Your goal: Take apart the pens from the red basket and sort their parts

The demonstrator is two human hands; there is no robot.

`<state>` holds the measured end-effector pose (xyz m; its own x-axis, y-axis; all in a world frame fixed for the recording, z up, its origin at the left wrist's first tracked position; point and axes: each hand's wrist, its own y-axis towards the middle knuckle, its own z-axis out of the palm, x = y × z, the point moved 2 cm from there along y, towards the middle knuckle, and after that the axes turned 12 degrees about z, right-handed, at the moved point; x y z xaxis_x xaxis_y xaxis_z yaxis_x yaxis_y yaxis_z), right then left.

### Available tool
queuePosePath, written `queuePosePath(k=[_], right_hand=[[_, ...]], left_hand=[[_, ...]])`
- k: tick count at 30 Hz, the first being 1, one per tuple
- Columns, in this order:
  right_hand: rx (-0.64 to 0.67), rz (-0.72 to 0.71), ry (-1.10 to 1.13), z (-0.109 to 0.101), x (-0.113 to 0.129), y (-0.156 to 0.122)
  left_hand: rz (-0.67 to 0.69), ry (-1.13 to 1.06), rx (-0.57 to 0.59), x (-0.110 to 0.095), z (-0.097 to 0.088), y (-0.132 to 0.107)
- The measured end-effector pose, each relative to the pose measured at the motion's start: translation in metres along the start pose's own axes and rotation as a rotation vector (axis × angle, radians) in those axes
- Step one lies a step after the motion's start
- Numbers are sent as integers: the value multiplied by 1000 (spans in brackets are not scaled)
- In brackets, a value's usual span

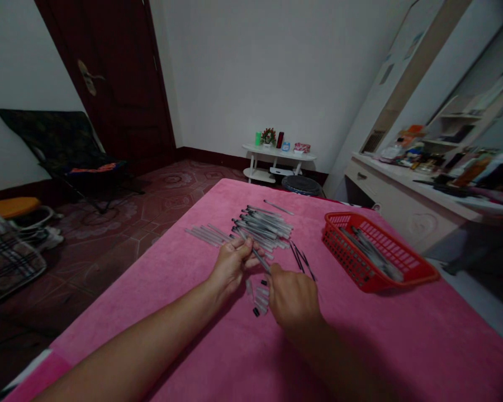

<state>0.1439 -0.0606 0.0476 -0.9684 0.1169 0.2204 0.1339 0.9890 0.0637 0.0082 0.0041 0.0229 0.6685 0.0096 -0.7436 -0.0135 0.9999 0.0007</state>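
Between my two hands is a slim grey pen [260,259], slanting from upper left to lower right. My left hand [233,261] pinches its upper part with thumb and fingers. My right hand [294,295] is closed around its lower end, which is hidden inside the fist. Just beyond lies a heap of pens [262,226] with clear barrels and dark tips. Several pale tubes [209,234] lie in a row left of the heap. Small clear and black pen caps [261,298] are scattered between my wrists. Thin dark refills [302,258] rest right of the heap.
A red plastic basket [381,279] holding more pens stands on the right of the pink-covered table [184,335]. One single pen [279,207] lies behind the heap. Beyond the table are a round dark stool [302,184], a white shelf [255,149] and a cluttered dresser [411,190].
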Motion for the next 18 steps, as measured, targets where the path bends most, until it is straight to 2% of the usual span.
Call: queuePosePath(k=[3, 6, 8, 11, 15, 18], right_hand=[[21, 0, -72, -4, 1, -2], [126, -55, 16, -6, 6, -5], [201, -89, 82, -6, 9, -8], [222, -128, 143, -9, 11, -12], [217, -144, 269, -22, 5, -4], [147, -92, 476, -31, -5, 10]], left_hand=[[84, -36, -135, -6, -11, 10], [116, -37, -143, -11, -15, 14], [149, 13, -57, -13, -12, 12], [261, 170, 67, -13, -7, 7], [502, 595, 169, -18, -10, 4], [685, 860, 351, -21, -12, 0]])
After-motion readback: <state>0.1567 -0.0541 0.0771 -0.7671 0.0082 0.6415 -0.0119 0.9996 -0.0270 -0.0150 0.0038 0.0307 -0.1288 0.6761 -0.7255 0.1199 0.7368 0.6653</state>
